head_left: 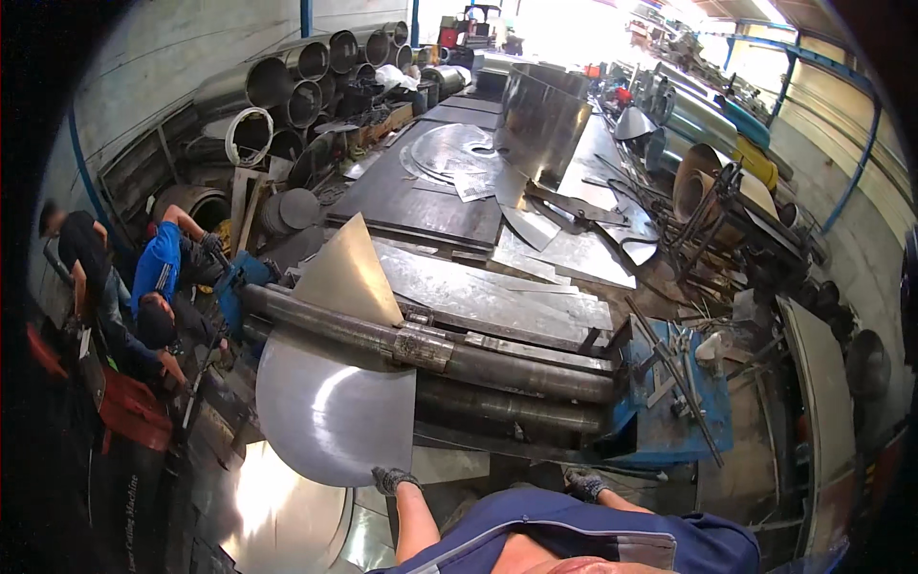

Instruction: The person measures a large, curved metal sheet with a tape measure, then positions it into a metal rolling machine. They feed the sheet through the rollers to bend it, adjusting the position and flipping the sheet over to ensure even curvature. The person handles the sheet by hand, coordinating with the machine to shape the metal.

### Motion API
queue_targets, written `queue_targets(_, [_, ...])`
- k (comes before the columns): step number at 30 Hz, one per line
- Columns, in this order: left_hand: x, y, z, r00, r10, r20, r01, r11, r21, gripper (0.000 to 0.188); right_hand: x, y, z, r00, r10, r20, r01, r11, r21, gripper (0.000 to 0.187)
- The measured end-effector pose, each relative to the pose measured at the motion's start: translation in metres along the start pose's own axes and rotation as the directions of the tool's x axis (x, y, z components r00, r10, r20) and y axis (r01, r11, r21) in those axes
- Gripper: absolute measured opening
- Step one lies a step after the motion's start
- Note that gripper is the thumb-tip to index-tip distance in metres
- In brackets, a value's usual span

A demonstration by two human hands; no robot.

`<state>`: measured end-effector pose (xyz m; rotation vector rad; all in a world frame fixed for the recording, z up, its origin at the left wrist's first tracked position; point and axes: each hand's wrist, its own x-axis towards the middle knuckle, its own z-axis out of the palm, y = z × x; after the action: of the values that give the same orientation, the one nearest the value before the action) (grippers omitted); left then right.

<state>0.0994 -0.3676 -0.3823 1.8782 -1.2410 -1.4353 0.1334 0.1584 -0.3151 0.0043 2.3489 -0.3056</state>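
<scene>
I look down on a sheet-metal rolling machine with long steel rollers (449, 349). A curved, fan-shaped metal sheet (330, 407) is fed between them; its far end (349, 273) sticks up behind the rollers. My left hand (392, 478), in a dark glove, grips the sheet's near lower edge. My right hand (585, 483), also gloved, hangs lower right by the machine's front with nothing visible in it; whether its fingers are closed is unclear.
Two people (158, 287) crouch at the machine's left end. Cut metal sheets (535, 249) and a cone piece (540, 120) lie on tables beyond. Steel ducts (306, 81) are stacked at back left. The blue machine housing (684, 411) carries loose tools. Another shiny sheet (277, 512) lies below.
</scene>
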Motion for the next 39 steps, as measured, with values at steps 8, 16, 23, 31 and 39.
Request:
queue_targets(8, [-0.067, 0.039, -0.007, 0.975, -0.196, 0.107, 0.219, 0.93, -0.294, 0.034, 0.012, 0.07, 0.029, 0.998, -0.059, -0.02, 0.056, 0.991, -0.119, 0.044])
queue_targets(16, [-0.053, 0.06, -0.036, 0.974, -0.195, 0.113, 0.225, 0.869, -0.44, 0.035, -0.038, -0.022, -0.029, 0.997, -0.019, 0.081, 0.01, 0.995, 0.104, 0.048])
queue_targets(23, [-0.073, 0.065, -0.024, 0.949, -0.228, 0.216, 0.307, 0.818, -0.487, 0.035, 0.043, 0.06, 0.036, 0.987, 0.158, 0.005, -0.119, 0.718, 0.685, 0.067])
queue_targets(31, [-0.051, 0.052, -0.03, 0.936, -0.215, 0.277, 0.33, 0.811, -0.484, 0.035, 0.032, 0.03, 0.008, 0.995, 0.079, 0.053, -0.095, 0.86, 0.502, 0.068])
queue_targets(39, [-0.012, 0.029, -0.032, 0.873, -0.182, 0.452, 0.414, 0.767, -0.49, 0.035, 0.038, 0.026, -0.018, 0.983, 0.004, 0.183, -0.071, 0.931, 0.357, 0.053])
